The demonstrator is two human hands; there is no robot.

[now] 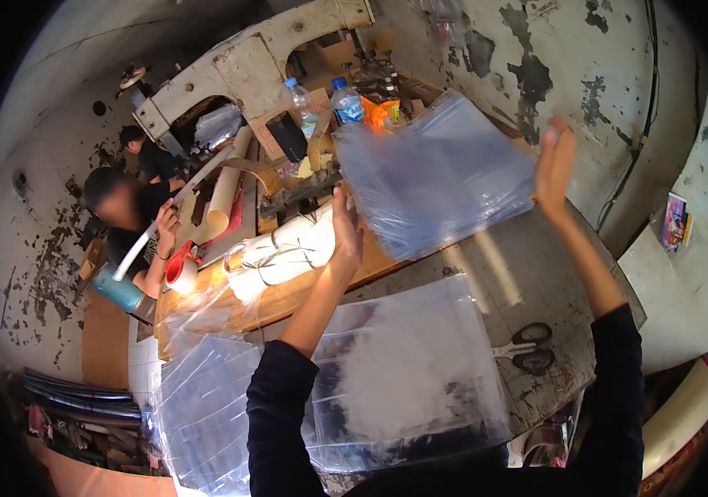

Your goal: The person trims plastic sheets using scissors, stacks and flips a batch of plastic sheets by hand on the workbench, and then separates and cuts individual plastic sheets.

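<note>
A thick stack of clear plastic sheets stands tilted over the far part of the table, between my two hands. My left hand is upright at its left edge, fingers stretched out, palm turned toward the sheets. At the right edge my right hand is raised and slightly blurred, with its fingers extended. Whether either palm touches the stack is hard to tell. Closer to me lies another pile of clear plastic sheets, with a whitish patch in the middle. More folded plastic hangs at the left.
Scissors lie right of the near pile. A tied white roll and a red tape dispenser are on the wooden board. Water bottles stand behind, below a large machine arm. Two other people are at the left, one holding a white strip.
</note>
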